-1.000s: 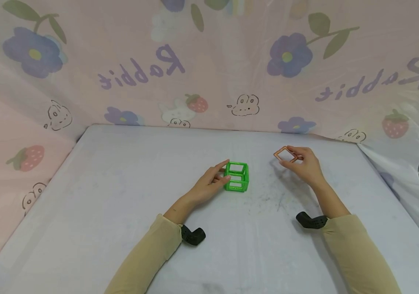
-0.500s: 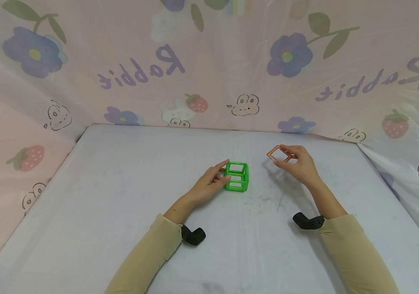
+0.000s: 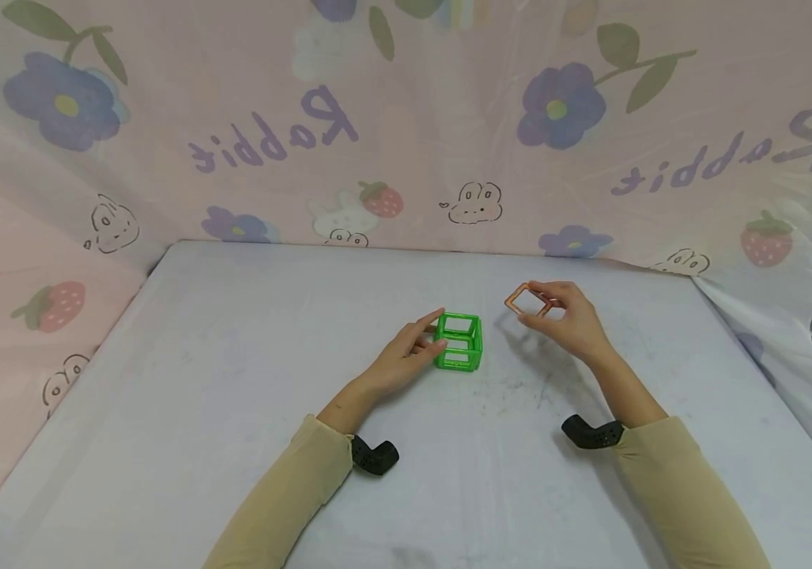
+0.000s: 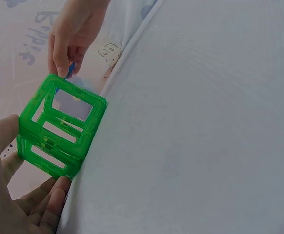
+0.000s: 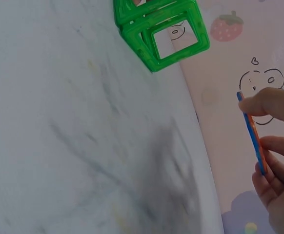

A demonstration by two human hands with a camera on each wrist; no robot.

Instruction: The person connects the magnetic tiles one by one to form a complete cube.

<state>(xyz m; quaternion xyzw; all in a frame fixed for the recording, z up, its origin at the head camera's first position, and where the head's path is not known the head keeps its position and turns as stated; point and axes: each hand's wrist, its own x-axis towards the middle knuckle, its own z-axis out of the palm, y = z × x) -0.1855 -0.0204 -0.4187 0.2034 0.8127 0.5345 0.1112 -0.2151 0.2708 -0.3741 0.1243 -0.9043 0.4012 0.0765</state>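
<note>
A green open-framed cube of magnetic tiles (image 3: 458, 350) stands on the white table, mid-right of centre in the head view. My left hand (image 3: 394, 363) holds its left side, thumb near the front and index finger at the back corner. In the left wrist view, fingers lie against the cube (image 4: 49, 141) from the left and below. To its right, my right hand (image 3: 576, 324) pinches a square magnetic tile frame (image 3: 515, 293) above the table, apart from the cube. The right wrist view has this tile (image 5: 253, 134) edge-on, orange on one face and blue on the other.
The white table (image 3: 235, 332) has faint smudges in front of the cube. A pink printed cloth (image 3: 406, 142) hangs along its back and sides. Dark curved devices (image 3: 375, 457) sit at both wrists, beside beige sleeves (image 3: 285, 490).
My right hand has moved left with the tile, closer to the green cube. The left hand and the cube have stayed where they were.
</note>
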